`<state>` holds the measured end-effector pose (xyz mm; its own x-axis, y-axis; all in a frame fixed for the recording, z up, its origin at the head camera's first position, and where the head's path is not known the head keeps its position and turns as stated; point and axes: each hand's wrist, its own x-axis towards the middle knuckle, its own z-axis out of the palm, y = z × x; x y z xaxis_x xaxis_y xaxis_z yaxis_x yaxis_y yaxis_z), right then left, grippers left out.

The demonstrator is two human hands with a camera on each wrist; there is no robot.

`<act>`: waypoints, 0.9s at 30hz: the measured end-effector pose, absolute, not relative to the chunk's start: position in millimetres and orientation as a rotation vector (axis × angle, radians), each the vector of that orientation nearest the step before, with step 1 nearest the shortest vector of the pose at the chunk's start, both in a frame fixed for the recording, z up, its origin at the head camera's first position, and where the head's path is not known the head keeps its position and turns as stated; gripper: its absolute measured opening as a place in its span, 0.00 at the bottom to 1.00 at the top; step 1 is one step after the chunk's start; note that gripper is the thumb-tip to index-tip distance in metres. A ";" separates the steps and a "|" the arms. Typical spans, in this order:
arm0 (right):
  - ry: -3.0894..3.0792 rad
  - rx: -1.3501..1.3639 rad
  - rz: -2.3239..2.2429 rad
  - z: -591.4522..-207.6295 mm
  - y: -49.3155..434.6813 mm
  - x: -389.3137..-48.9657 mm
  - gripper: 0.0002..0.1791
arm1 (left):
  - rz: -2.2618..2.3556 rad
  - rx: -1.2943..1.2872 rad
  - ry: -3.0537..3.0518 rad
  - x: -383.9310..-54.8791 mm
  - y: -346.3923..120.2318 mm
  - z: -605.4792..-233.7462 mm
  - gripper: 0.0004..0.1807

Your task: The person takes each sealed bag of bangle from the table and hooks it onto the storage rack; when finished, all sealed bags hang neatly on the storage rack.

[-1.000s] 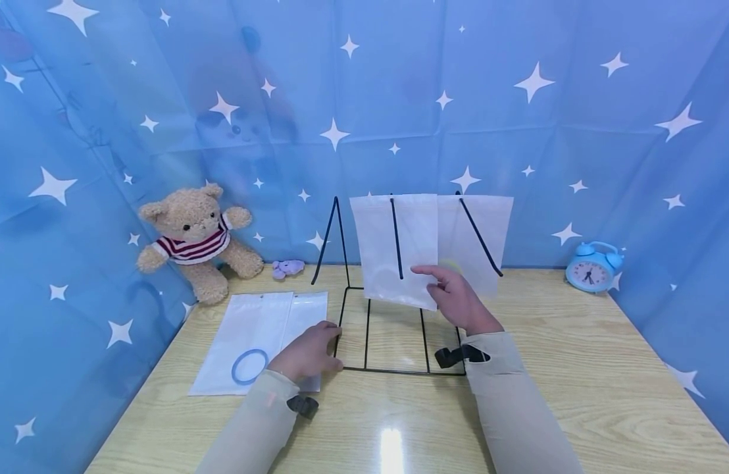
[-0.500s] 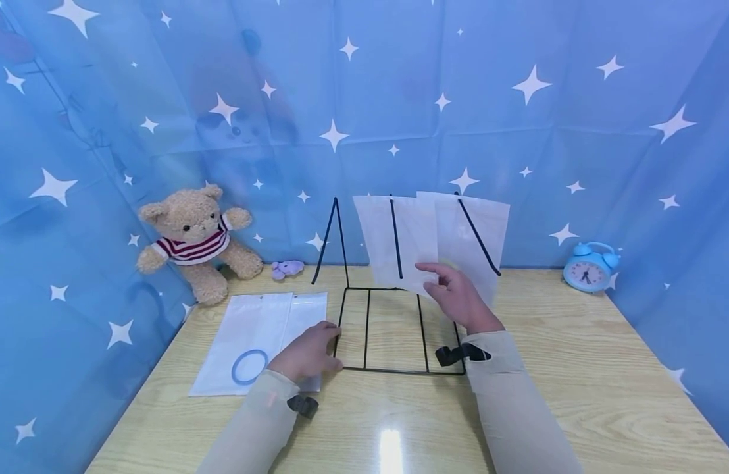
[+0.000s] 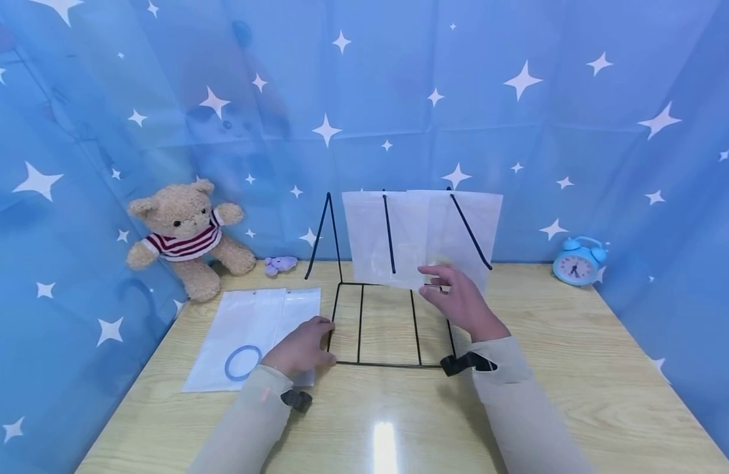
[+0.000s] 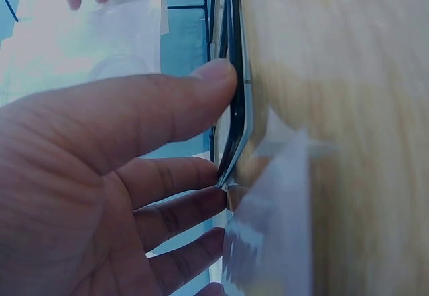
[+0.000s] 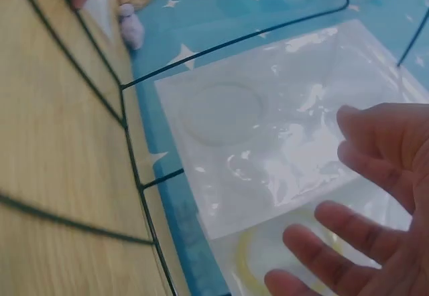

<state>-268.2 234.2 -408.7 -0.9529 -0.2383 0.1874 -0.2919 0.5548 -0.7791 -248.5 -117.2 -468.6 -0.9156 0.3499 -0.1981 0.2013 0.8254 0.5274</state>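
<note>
A black wire rack stands on the table with its hooks raised. From its middle hook hangs a translucent white plastic bag with a faint ring showing. Partly overlapping it on the right hook is another bag; a yellow ring shows there. My right hand hovers before their lower edges, fingers spread and loosely bent, holding nothing. At the rack's left front corner, my left hand touches the wire with thumb and fingertips, which lie apart along the same side in the left wrist view.
Left of the rack, two more bags lie overlapping, one with a blue ring. Behind them are a teddy bear and a small purple toy. A blue alarm clock stands at the back right. A starry curtain surrounds the table.
The middle bag has swung back, its lower edge now higher, and the two bags overlap at the top. My right hand has shifted slightly beside them. My left hand keeps its place at the corner.
</note>
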 end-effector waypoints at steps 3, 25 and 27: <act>-2.719 0.505 1.336 -410.9 241.2 -261.0 0.28 | 0.737 0.424 2.722 -249.0 -117.5 -468.2 0.42; -2.981 0.569 1.479 -451.1 308.3 -252.8 0.27 | 0.713 0.397 2.720 -248.7 -113.6 -463.4 0.41; -2.997 0.595 1.527 -456.2 313.3 -254.3 0.27 | 0.720 0.396 2.717 -248.1 -114.0 -463.5 0.41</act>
<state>-254.3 313.3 -456.2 -0.9030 -0.4212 -0.0847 -0.1791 0.5484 -0.8168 -248.1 -114.0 -463.5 -0.9165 0.3364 -0.2165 0.1849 0.8362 0.5164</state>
